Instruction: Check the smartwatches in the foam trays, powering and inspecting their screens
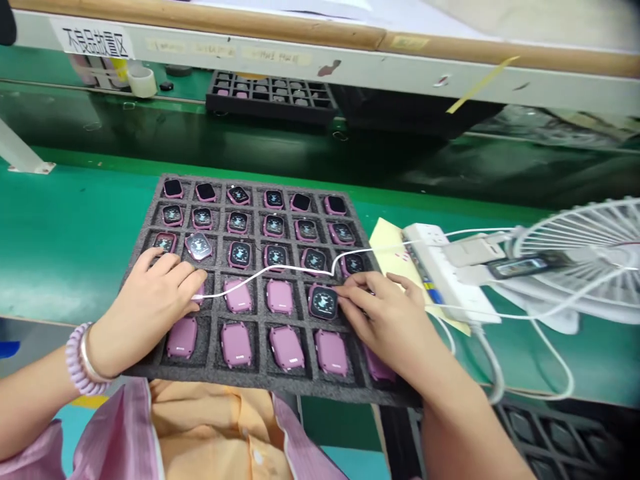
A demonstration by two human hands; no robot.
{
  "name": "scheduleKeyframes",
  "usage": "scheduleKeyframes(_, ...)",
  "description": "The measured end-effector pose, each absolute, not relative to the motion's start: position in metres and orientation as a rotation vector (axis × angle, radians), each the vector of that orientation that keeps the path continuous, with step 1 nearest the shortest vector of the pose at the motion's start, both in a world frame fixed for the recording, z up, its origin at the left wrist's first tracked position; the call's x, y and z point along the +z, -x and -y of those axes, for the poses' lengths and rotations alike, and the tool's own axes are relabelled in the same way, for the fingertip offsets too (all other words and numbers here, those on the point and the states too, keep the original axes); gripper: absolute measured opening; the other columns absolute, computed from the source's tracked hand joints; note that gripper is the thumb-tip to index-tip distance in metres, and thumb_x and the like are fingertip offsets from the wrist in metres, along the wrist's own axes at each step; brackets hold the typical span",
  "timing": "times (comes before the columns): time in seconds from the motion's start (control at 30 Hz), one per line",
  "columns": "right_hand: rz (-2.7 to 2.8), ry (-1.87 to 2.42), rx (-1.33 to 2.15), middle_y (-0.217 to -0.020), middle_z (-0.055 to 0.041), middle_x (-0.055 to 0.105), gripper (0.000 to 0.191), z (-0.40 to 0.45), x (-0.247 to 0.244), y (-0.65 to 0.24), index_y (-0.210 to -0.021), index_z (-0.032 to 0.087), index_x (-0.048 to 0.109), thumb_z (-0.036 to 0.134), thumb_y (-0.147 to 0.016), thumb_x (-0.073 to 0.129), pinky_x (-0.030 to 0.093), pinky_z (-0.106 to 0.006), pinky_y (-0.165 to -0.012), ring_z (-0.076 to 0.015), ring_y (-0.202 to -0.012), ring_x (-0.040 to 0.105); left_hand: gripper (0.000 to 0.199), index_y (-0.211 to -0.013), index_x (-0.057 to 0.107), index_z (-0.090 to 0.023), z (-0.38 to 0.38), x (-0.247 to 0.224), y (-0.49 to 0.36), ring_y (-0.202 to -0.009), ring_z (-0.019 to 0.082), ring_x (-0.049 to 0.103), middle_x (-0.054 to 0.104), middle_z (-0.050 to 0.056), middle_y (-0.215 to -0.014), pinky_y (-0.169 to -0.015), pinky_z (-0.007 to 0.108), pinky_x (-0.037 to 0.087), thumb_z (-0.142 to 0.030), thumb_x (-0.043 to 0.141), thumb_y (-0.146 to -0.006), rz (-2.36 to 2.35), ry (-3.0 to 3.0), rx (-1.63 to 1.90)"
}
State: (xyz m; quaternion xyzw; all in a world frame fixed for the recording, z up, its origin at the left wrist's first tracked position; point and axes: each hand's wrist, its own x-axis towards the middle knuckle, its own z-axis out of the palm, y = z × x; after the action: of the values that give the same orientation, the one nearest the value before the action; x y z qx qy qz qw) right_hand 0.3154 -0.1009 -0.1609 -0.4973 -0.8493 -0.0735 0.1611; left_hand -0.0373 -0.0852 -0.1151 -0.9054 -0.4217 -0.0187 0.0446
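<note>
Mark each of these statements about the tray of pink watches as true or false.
1. The foam tray sits on a green surface. True.
2. The left hand wears a bracelet. True.
3. The right hand is lifting the fan. False: it touches a watch in the tray.
4. A white cable crosses the tray. True.
5. All watches lie face up. False: the nearest rows show pink backs.
</note>
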Motion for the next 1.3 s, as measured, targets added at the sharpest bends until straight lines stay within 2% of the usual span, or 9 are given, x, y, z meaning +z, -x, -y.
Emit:
scheduleKeyframes(0.13,2.421,1.442,-0.211,-0.093,-0.0087,0.062,0.029,0.102,-0.159,-0.313,-0.093,0.018,0.066,0.019,-0.102,0.038,0.036,-0.048,-0.092,-0.0251,-0.085,0.061,0.025,-0.110,0.067,-0.019,0.068,-0.112,0.045,-0.092,0.029,0.062,0.071,0.009,-0.091,-0.108,0.053,0.036,-0.032,0.053,-0.094,1.328,2.814,-0.147)
scheduleKeyframes(0.23,2.422,1.440,-0.224,-0.092,-0.0084,0.063,0.031,0.101,-0.160,-0.312,-0.091,0.019,0.067,0.017,-0.102,0.038,0.035,-0.047,-0.091,-0.0245,-0.083,0.062,0.039,-0.111,0.067,-0.022,0.054,-0.112,0.056,-0.095,0.027,0.065,0.073,0.008,-0.102,-0.103,0.046,0.043,-0.048,0.042,-0.097,1.687,2.932,-0.355)
scheduleKeyframes(0.33,2.403,1.444,-0.296,-0.088,-0.0074,0.065,0.032,0.100,-0.157,-0.312,-0.086,0.019,0.067,0.017,-0.102,0.040,0.035,-0.045,-0.087,-0.0244,-0.079,0.063,0.049,-0.111,0.069,-0.024,0.048,-0.115,0.063,-0.103,0.026,0.065,0.073,0.006,-0.112,-0.097,0.039,0.046,-0.059,0.036,-0.097,1.897,3.104,-0.367)
scheduleKeyframes(0.47,2.247,1.512,-0.481,-0.086,-0.0064,0.068,0.023,0.103,-0.142,-0.305,-0.088,0.020,0.066,0.019,-0.103,0.049,0.032,-0.043,-0.082,-0.0253,-0.078,0.065,0.052,-0.111,0.069,-0.027,0.051,-0.122,0.060,-0.097,0.025,0.064,0.074,0.004,-0.103,-0.098,0.042,0.042,-0.054,0.027,-0.100,1.827,3.125,-0.256)
scheduleKeyframes(0.63,2.371,1.289,-0.162,-0.086,-0.0039,0.070,0.023,0.107,-0.131,-0.279,-0.095,0.022,0.063,0.020,-0.107,0.043,0.032,-0.041,-0.081,-0.0209,-0.077,0.066,0.052,-0.110,0.068,-0.026,0.051,-0.125,0.057,-0.098,0.025,0.063,0.073,0.005,-0.105,-0.096,0.043,0.038,-0.049,0.023,-0.101,1.819,3.141,-0.157)
scheduleKeyframes(0.83,2.603,1.147,-0.003,-0.081,-0.0025,0.069,0.029,0.106,-0.138,-0.261,-0.093,0.020,0.060,0.010,-0.104,0.035,0.029,-0.044,-0.092,-0.0189,-0.073,0.064,0.047,-0.112,0.067,-0.024,0.051,-0.123,0.057,-0.099,0.025,0.061,0.072,0.005,-0.103,-0.094,0.042,0.036,-0.043,0.025,-0.102,1.830,3.145,-0.126)
scheduleKeyframes(0.97,2.528,1.157,0.261,-0.090,-0.0040,0.067,0.021,0.096,-0.135,-0.269,-0.101,0.021,0.059,0.020,-0.105,0.039,0.034,-0.038,-0.083,-0.0203,-0.078,0.062,0.046,-0.107,0.068,-0.022,0.050,-0.119,0.056,-0.095,0.024,0.061,0.072,0.005,-0.098,-0.093,0.039,0.036,-0.039,0.026,-0.103,1.810,3.166,-0.061)
scheduleKeyframes(1.13,2.613,1.226,-0.051,-0.085,-0.0058,0.063,0.033,0.078,-0.147,-0.268,-0.090,0.019,0.064,0.016,-0.104,0.034,0.031,-0.038,-0.079,-0.0209,-0.074,0.060,0.034,-0.104,0.068,-0.022,0.046,-0.115,0.058,-0.094,0.022,0.064,0.074,0.002,-0.097,-0.094,0.038,0.037,-0.042,0.041,-0.099,1.908,3.233,-0.190)
scheduleKeyframes(1.3,2.541,1.297,-0.053,-0.090,-0.0056,0.062,0.026,0.077,-0.159,-0.264,-0.095,0.017,0.066,0.012,-0.100,0.041,0.032,-0.038,-0.082,-0.0205,-0.080,0.061,0.014,-0.090,0.068,-0.022,0.048,-0.110,0.042,-0.101,0.022,0.061,0.072,0.001,-0.100,-0.098,0.039,0.035,-0.030,0.057,-0.093,1.906,3.039,-0.605)
